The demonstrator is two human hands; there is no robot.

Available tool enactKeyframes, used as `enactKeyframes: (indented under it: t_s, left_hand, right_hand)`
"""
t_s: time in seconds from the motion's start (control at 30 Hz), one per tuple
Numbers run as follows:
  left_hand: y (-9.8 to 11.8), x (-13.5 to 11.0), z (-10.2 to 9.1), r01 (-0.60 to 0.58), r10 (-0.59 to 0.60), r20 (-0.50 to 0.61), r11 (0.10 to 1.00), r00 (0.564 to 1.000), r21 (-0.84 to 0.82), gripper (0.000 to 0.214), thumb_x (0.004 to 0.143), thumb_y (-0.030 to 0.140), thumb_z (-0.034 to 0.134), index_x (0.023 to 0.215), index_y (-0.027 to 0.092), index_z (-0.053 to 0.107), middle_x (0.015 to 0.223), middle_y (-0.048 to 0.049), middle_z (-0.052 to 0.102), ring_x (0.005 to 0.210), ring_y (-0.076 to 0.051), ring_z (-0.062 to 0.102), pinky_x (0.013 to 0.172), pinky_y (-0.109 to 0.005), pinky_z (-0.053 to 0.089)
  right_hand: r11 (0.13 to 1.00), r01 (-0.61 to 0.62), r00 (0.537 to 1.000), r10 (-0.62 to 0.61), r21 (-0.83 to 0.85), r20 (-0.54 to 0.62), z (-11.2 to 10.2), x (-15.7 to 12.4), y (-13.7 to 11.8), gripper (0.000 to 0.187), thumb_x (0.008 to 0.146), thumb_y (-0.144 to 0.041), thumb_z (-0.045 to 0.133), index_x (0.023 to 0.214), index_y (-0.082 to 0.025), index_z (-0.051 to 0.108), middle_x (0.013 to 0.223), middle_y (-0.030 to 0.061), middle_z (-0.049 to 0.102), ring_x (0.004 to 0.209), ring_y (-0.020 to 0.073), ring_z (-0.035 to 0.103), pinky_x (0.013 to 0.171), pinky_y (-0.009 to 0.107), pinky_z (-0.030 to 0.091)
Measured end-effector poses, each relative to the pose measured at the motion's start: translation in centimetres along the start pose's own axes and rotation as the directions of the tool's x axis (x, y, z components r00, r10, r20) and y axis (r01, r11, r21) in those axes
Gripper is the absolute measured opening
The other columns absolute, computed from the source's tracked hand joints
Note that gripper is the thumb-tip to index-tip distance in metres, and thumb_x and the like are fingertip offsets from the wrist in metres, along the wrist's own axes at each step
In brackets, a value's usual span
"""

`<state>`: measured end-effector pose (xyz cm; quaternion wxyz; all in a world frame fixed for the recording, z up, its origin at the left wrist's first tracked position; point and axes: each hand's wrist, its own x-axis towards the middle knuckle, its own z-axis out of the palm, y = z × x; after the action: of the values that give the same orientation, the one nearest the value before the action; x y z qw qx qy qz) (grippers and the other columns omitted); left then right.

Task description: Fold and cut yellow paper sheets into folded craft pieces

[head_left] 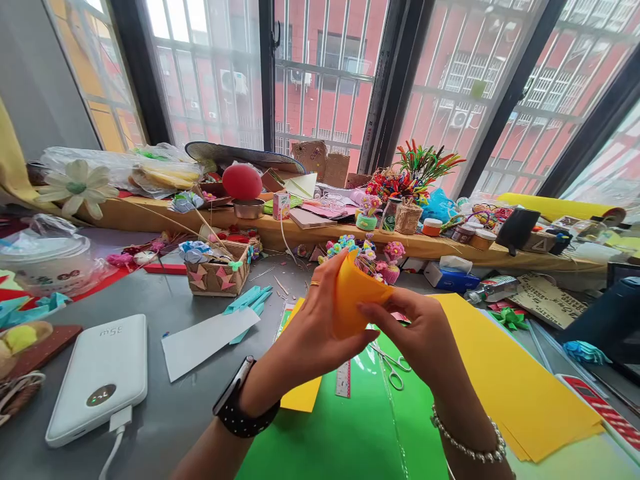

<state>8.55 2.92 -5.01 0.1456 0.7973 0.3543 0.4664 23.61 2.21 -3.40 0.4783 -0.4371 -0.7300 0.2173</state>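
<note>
A curved piece of orange-yellow paper is held up in front of me over the green mat. My left hand grips it from the left, fingers behind it and thumb along its lower edge. On the right side, my right hand pinches the paper's edge between thumb and fingers. Below the hands lie scissors and a short ruler. A yellow paper strip sits partly under my left hand. Larger yellow sheets rest to the right of my right hand.
A white power bank with a cable lies at the left, near a white paper strip. Behind stands a cardboard box. Craft flowers and a tissue pack sit before the cluttered ledge. A plastic bottle lies right.
</note>
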Motion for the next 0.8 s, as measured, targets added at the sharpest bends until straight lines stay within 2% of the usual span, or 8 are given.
enactKeyframes:
  t_s: [0.13,0.27,0.43,0.53,0.63,0.7,0.73,0.8]
  left_hand:
    - [0.5,0.1,0.1,0.119,-0.115,0.031,0.97,0.993,-0.212,0.07,0.072,0.028,0.06,0.128,0.021,0.019,0.124,-0.0143,0.044,0.106,-0.026,0.05,0.084,-0.037,0.049]
    - [0.7,0.2,-0.6,0.213,-0.195,0.088,0.837,0.977,-0.504,0.055,0.073,0.021,0.059,0.12,0.021,0.029,0.103,-0.0079,0.059,0.084,-0.017,0.062,0.065,-0.023,0.055]
    - [0.3,0.4,-2.1,0.205,-0.288,-0.056,0.793,0.956,-0.573,0.036,0.073,0.02,0.059,0.105,0.019,0.044,0.101,-0.0056,0.062,0.089,-0.018,0.061,0.067,-0.021,0.054]
    - [0.0,0.4,-2.3,0.215,-0.331,-0.082,0.762,0.94,-0.61,0.032,0.072,0.021,0.061,0.101,0.019,0.048,0.097,-0.0043,0.063,0.085,-0.017,0.062,0.066,-0.02,0.054]
    - [-0.2,0.5,-1.8,0.226,-0.351,-0.12,0.791,0.929,-0.568,0.03,0.071,0.024,0.061,0.098,0.017,0.049,0.09,-0.0037,0.064,0.078,-0.016,0.062,0.061,-0.021,0.054]
    - [-0.2,0.5,-1.1,0.226,-0.333,-0.176,0.866,0.927,-0.446,0.029,0.072,0.026,0.06,0.098,0.018,0.05,0.087,-0.0026,0.063,0.076,-0.015,0.062,0.062,-0.023,0.053]
    - [-0.2,0.5,-0.8,0.226,-0.315,-0.207,0.903,0.926,-0.364,0.029,0.073,0.027,0.059,0.099,0.018,0.05,0.087,-0.0022,0.062,0.076,-0.015,0.061,0.064,-0.024,0.052]
    - [0.0,0.4,-0.2,0.22,-0.268,-0.257,0.955,0.929,-0.199,0.029,0.075,0.026,0.055,0.103,0.019,0.049,0.09,-0.0021,0.062,0.078,-0.015,0.06,0.067,-0.026,0.051]
  right_hand:
    - [0.999,-0.013,1.0,0.014,0.048,-0.021,0.0,0.0,0.0,0.022,0.067,-0.036,0.063,0.055,-0.017,0.061,0.058,0.0014,0.062,0.057,0.0149,0.057,0.056,0.027,0.046]
    - [0.99,-0.023,0.998,0.031,0.142,-0.052,-0.6,0.1,0.7,0.025,0.065,-0.039,0.064,0.054,-0.017,0.059,0.056,0.0007,0.061,0.054,0.0139,0.055,0.052,0.026,0.045]
    - [0.947,-0.076,0.954,0.16,0.311,-0.252,-1.9,0.3,1.4,0.015,0.066,-0.035,0.065,0.064,-0.02,0.062,0.064,0.0013,0.063,0.059,0.0154,0.058,0.05,0.025,0.046]
    - [0.935,-0.1,0.935,0.205,0.34,-0.288,-2.2,0.5,1.6,0.014,0.068,-0.035,0.063,0.068,-0.021,0.061,0.065,0.0021,0.063,0.061,0.0165,0.058,0.049,0.025,0.047]
    - [0.983,-0.064,0.923,0.123,0.17,-0.365,-1.8,0.7,1.8,0.025,0.069,-0.036,0.061,0.088,-0.02,0.058,0.087,0.0067,0.062,0.077,0.021,0.058,0.058,0.031,0.05]
    - [0.992,0.028,0.87,-0.085,-0.124,-0.486,-1.4,1.0,2.1,0.044,0.068,-0.035,0.062,0.107,-0.018,0.051,0.108,0.0112,0.054,0.098,0.0253,0.051,0.072,0.038,0.048]
    - [0.954,0.064,0.829,-0.214,-0.292,-0.517,-1.1,1.1,2.2,0.052,0.067,-0.034,0.063,0.113,-0.017,0.046,0.117,0.013,0.049,0.107,0.0269,0.045,0.081,0.042,0.044]
    - [0.836,0.108,0.773,-0.411,-0.538,-0.483,-0.6,1.2,2.3,0.058,0.067,-0.033,0.063,0.118,-0.015,0.042,0.124,0.0143,0.042,0.118,0.028,0.033,0.094,0.047,0.031]
